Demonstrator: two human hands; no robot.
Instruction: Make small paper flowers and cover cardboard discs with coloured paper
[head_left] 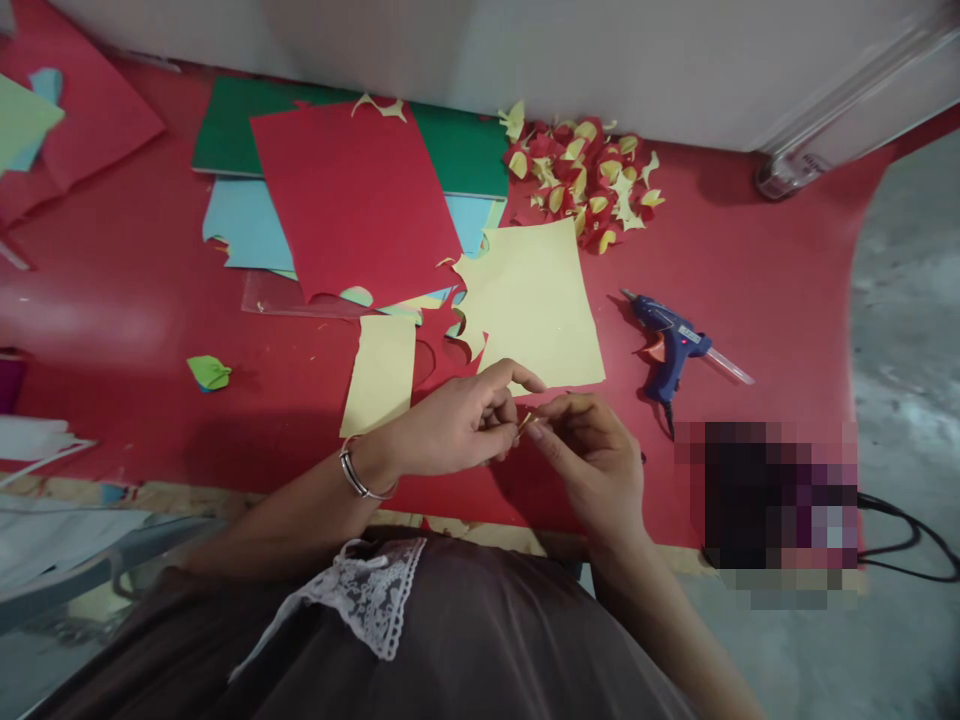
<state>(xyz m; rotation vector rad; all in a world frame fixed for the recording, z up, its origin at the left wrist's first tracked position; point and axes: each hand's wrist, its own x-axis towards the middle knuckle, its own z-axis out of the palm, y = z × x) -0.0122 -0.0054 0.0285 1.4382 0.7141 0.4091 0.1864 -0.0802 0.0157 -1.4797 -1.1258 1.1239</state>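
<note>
Left hand [480, 418], index finger extended, others curled (hold on anything: cannot tell); right hand [600, 450], thumb and forefinger pinched on small yellow piece [526, 421], between both hands, near side of red table [772, 290]; blue glue gun [675, 348], right

Red surface [765, 260] with a tan near edge [480, 533], bearing paper and tools. Far left: red paper [112, 125]. Rear centre: a stack of coloured paper [352, 200] with a green board [240, 125] in it. Centre: a pale-yellow sheet [532, 300], scalloped on its left, and a narrower yellow strip [381, 370]. Left of the strip, well apart: a small green-and-blue paper piece [213, 373]. Rear right: a heap of red and yellow paper cut-outs [589, 180]. Right: a blue hot-glue gun [673, 340] on its side.
</note>
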